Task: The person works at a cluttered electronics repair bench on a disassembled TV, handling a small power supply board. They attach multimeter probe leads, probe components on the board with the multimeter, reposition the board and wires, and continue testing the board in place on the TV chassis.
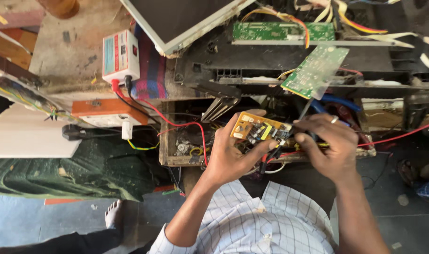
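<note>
- Fingers of the left hand (228, 155) are wrapped around the small yellow circuit board (257, 130), thumb on its near edge, holding it tilted just left of picture centre.
- Right hand (328, 146) fingers are pinched tight on a dark probe (303, 112) whose tip meets the board's 3 o'clock end.
- Such a board looks light, stiff and fragile; its bare edges seem the safest place to grip, away from the upright parts.
- At 12 o'clock a green circuit board (315, 70) hangs close over the hands, with loose wires and a black chassis (289, 59) behind.
- Below the hands sits a wooden tray (165, 141) of clutter; a red lead (186, 123) crosses it.
- At 10 o'clock stands a white tester box (120, 55); open room lies mostly towards 6 o'clock.
</note>
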### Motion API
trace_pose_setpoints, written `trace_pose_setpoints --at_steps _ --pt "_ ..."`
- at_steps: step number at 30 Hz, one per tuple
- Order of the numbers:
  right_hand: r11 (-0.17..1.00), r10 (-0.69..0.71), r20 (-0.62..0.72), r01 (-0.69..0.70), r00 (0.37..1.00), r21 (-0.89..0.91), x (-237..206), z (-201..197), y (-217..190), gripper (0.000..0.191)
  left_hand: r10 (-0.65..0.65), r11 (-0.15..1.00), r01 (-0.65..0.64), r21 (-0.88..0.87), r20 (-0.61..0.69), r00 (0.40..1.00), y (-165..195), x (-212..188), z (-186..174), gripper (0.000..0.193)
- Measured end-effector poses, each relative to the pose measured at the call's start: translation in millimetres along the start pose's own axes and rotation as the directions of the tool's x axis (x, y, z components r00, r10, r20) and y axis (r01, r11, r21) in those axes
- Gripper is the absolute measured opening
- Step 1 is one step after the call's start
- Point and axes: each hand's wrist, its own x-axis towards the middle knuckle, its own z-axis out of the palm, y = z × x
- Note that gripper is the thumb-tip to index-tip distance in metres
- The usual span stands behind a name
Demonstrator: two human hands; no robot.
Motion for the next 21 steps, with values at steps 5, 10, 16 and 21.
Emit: trace_pose_setpoints --at_steps 5,10,16,21 --pt "0.998 -0.061 0.008 0.061 0.998 -0.027 3.1 -2.3 -6.3 0.050 -0.012 1.000 0.012 0.006 -0.007 1.000 -0.2 1.2 2.9 0.054" --pt "1.000 -0.016 0.073 0.015 0.997 0.002 5.1 -1.8 -8.8 0.076 -0.082 0.997 0.082 0.002 -0.002 0.997 -0.3 3.0 5.1 0.059" --pt "0.996 -0.060 0.088 0.066 0.994 -0.061 2.6 -5.7 -4.3 0.075 -0.006 1.000 0.005 0.018 0.066 0.998 -4.7 2.4 7.7 0.065" --pt "0.995 -0.047 0.122 0.057 0.991 -0.083 0.1 -9.2 -0.9 0.067 -0.035 0.997 0.029 0.074 0.083 0.996 -10.7 2.7 11.0 0.057"
